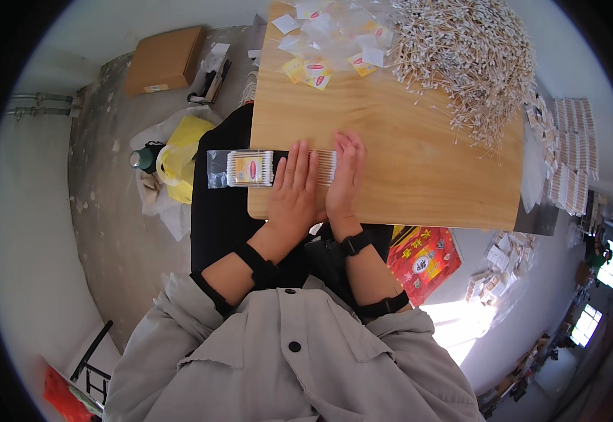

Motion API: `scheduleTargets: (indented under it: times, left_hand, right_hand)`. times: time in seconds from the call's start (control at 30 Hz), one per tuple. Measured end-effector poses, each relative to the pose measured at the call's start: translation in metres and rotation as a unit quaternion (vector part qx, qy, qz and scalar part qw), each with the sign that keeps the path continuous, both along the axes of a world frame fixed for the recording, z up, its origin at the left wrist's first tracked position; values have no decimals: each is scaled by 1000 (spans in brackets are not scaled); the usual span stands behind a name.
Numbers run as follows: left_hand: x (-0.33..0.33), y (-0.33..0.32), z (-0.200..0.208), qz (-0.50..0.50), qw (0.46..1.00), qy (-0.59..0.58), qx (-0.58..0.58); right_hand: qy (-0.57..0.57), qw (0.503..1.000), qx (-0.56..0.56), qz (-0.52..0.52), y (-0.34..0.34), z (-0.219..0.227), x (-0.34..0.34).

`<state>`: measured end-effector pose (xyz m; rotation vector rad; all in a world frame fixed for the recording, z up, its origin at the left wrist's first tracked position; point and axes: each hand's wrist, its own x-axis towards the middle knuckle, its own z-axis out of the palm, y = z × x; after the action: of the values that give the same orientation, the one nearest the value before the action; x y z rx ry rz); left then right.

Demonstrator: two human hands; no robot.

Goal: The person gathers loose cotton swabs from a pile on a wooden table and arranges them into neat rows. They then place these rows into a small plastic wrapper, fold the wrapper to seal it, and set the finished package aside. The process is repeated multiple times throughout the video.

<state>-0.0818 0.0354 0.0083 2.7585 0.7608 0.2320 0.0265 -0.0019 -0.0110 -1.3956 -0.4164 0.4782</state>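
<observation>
1. The clear packet of cotton swabs (250, 169) lies in front of you, across the left edge of the wooden table (412, 186). Its long axis runs left to right, roughly parallel to the table's near edge.
2. Its flat, see-through end points left, out past the table edge and over your black trousers (215, 143). A yellow-and-white label card (251, 169) faces up, set near that end.
3. To the right, a row of swabs (325, 169) continues the same line between your hands. The row stretches left to right, while each stick points away from you, across that line. Your hands cover much of this part, so whether the row sits inside the same packet is hard to say.
4. Your left hand (293, 184) lies flat, palm down, over the middle; its fingers are straight, pointing away from you, with narrow gaps between some of them.
5. Your right hand (344, 183) stands on edge at the row's right end, palm turned left. Its fingers are close together and slightly curved, not clamped around anything.
6. At the table's far right is a large heap of loose swabs (468, 63); beyond your hands, at the far left, lie scattered label cards (316, 72) and clear bags (338, 32).
</observation>
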Motion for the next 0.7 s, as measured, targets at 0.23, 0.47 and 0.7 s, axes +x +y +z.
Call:
scheduleTargets:
  times: [0.23, 0.47, 0.7]
  left_hand:
    - [-8, 2, 6, 9, 999, 24, -26]
    - [-13, 7, 1, 20, 999, 39, 25]
    - [-17, 5, 3, 26, 998, 55, -21]
  right_hand:
    - [-27, 999, -38, 14, 5, 3, -7]
    - [7, 1000, -7, 1, 16, 0, -15]
    - [-244, 953, -176, -39, 1, 9, 5]
